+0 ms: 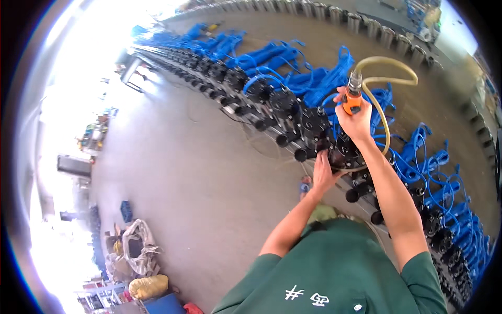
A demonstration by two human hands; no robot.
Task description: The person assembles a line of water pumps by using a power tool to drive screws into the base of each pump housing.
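Note:
My right hand [355,118] is closed around an orange air tool [353,99] with black parts. A metal coupling at its upper end joins a yellowish hose [389,62], which loops out to the right and back down past my forearm. The tool is raised over a row of black pump-like units [315,123]. Lower and to the left, my left hand [324,174] lies against one of these units, fingers stretched out and thumb apart. My hand and the unit hide part of the contact there.
Bundles of blue cable [332,78] lie along the far side of the row. Metal cylinders [354,23] line up farther back. On the left floor are a blue crate [126,211], a white sack [140,246] and a yellow bundle [148,287].

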